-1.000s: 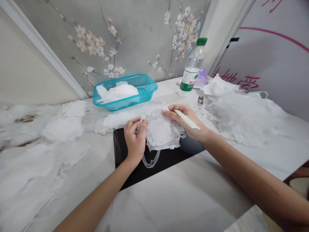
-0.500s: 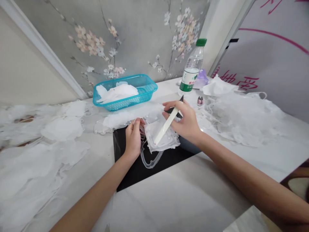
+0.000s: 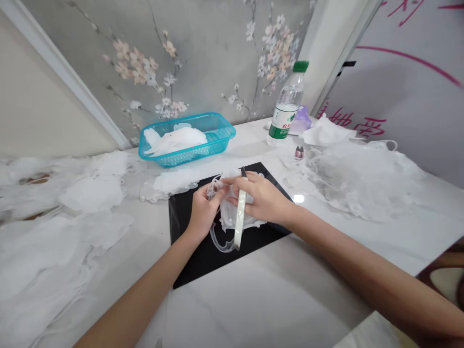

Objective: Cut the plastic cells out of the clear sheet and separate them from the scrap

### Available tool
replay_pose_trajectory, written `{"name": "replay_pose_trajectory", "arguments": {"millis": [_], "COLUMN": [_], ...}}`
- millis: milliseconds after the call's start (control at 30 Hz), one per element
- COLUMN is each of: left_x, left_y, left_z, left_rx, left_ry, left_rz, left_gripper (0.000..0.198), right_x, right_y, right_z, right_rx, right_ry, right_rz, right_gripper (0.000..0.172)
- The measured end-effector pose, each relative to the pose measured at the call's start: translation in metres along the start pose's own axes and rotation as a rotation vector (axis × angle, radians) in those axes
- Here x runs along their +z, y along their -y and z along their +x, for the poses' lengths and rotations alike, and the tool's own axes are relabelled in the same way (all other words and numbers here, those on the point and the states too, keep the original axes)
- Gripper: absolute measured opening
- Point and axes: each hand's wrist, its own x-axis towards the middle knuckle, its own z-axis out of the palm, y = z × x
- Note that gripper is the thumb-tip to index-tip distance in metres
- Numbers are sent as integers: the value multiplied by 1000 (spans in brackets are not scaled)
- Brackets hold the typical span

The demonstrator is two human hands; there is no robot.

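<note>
Meanwhile, at a white marble surface (image 3: 275, 299), a person works with both bare hands over a black mat (image 3: 188, 256). The left hand (image 3: 205, 210) closes in a narrow grip on the gathered edge of a sheer white beaded piece (image 3: 227, 217), pinching it between fingers and thumb. Dotted with pearl beads, the piece lies on the mat, and a clear plastic loop (image 3: 219, 244) trails from it toward the person. The right hand (image 3: 263, 198) reaches over the piece, its narrow grip wrapped around a slim cream-handled tool (image 3: 239, 217), whose dark pointed tip stands upright above the hand while the handle's lower end drops in front of the piece. Beyond the mat, a turquoise plastic basket (image 3: 188, 154) holds more white sheer fabric, and a water bottle (image 3: 284, 116) with a green cap stands beside a lilac item (image 3: 302, 121). Heaps of white sheer fabric (image 3: 47, 256) spread across the surface to the left, with another mound of white sheer fabric (image 3: 358, 179) to the right.
</note>
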Motion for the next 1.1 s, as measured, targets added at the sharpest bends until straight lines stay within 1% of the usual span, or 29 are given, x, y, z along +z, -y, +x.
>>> {"name": "replay_pose_trajectory", "arguments": {"millis": [67,133,200,267,367,433,500,533,633,700,733,767,833,900,1000,1033,1100], "left_x": [0,0,0,1,1,1,1,0,1,2,2,2,2,2,2,2,2], "left_y": [2,3,3,2,2,2,3,3,2,2,2,2,2,4,5,6,5], "left_z": [1,2,3,4,4,4,4,4,3,3,3,4,4,5,6,6,6], "left_rx": [-9,-9,-19,-32,-40,-34,-26,-22,-7,8,15,18,10,-10,-35,-42,-61], "left_ry": [-49,-118,-174,-221,-308,-346,-346,-330,-285,-289,-306,-327,-360,-383,-397,-392,-357], "left_rz": [-27,-59,-80,-109,-160,-157,-136,-127,-114,-120,-132,-150,-197,-239,-255,-250,-236], "left_gripper": [18,19,20,21,20,18,16,15,14,12,12,14,17,17,15,14,13], "right_x": [-1,-2,-4,-7,-17,-26,-36,-40,-48,-51,-53,-54,-58,-62,-65,-64,-58], "right_y": [1,1,1,2,5,7,10,10,7,2,-1,-4,-10,-14,-19,-21,-27], "right_z": [0,0,1,2,3,4,4,4,3,3,3,3,3,3,2,2,1], "right_rx": [62,93,86,70,80,134,226,268,319,325,328,331,338,366,446,465,487], "right_ry": [30,79,129,150,180,206,218,220,249,253,224,164,-27,-185,-316,-353,-415], "right_rz": [22,70,135,215,405,560,664,674,588,507,448,371,231,227,291,244,46], "right_gripper": [10,10,9,13,16,20,28,32,42,44,45,45,43,43,50,52,53]}}
